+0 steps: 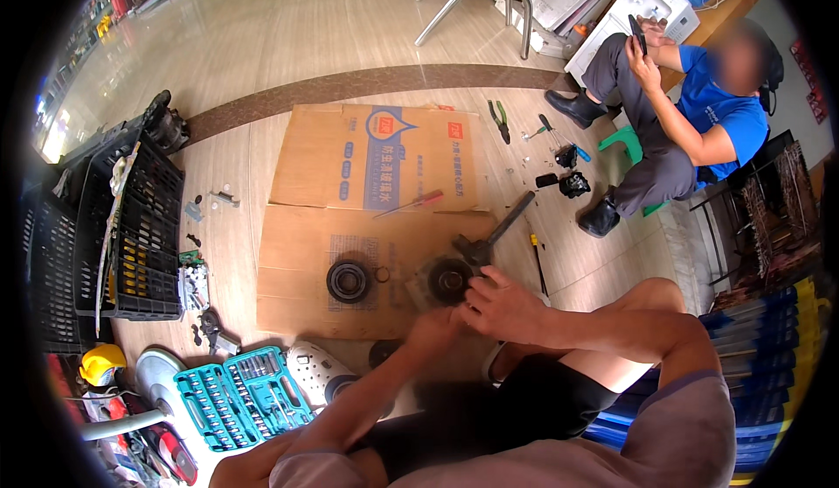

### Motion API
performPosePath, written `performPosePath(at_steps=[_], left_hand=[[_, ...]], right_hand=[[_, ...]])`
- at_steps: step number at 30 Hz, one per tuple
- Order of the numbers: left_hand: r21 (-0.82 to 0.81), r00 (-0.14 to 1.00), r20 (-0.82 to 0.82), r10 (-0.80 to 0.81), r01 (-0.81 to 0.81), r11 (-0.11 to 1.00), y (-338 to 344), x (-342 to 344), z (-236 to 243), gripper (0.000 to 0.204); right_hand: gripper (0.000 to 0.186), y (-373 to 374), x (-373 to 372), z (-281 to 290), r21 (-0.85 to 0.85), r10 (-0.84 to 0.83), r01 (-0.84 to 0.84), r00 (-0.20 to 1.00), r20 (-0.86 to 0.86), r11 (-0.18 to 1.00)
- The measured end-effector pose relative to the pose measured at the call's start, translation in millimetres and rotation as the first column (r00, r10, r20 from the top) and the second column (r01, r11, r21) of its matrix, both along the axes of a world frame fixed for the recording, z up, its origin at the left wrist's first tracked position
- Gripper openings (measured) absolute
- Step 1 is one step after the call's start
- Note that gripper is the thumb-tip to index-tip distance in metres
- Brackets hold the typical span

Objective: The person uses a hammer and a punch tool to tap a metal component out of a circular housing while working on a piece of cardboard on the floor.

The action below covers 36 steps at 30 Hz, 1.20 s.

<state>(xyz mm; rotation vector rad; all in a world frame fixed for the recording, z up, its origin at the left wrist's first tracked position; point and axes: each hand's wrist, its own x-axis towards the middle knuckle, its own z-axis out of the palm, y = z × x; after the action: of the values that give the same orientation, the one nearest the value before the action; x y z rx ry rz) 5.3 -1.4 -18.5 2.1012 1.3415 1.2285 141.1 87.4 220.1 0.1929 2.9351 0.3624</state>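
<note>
On my feed the left hand (pixel 434 331) and right hand (pixel 505 303) meet at the cardboard's near right; the left is blurred, and I cannot tell what their bent fingers pinch. Just beyond them sits a black round part (pixel 448 282), the hammer (pixel 510 219) crowding its far side. I see a second black wheel (pixel 349 281) and a small ring (pixel 382 274) to the left. Black crates (pixel 144 226) hem the far left; an open teal tool case (pixel 225 381) lies near left. Far right, a seated co-worker (pixel 718 125) has loose black parts (pixel 573 183) by their boots.
</note>
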Motion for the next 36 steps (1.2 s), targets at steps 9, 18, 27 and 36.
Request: performPosePath(at_steps=[9,18,27,36], left_hand=[[-0.021,0.994,-0.111,-0.006,0.004,1.000,-3,-4,45,0.022],[0.034,0.999,-0.036,-0.033,0.034,0.999,10,1,26,0.019],[0.082,0.992,-0.108,0.065,-0.057,0.995,-2,1,41,0.026],[0.059,0.989,0.027,0.143,-0.144,0.988,-2,7,35,0.025]], right_hand=[[0.031,-18,-2,-9,-0.279,-0.444,0.585,0.785,0.432,0.762],[0.016,9,11,-28,-0.091,-0.050,0.035,0.985,-0.167,0.995],[0.054,-6,3,-29,-0.464,-0.561,0.703,0.710,0.425,0.539],[0.049,-14,7,-43,-0.651,-0.655,0.632,0.286,0.700,-0.420]])
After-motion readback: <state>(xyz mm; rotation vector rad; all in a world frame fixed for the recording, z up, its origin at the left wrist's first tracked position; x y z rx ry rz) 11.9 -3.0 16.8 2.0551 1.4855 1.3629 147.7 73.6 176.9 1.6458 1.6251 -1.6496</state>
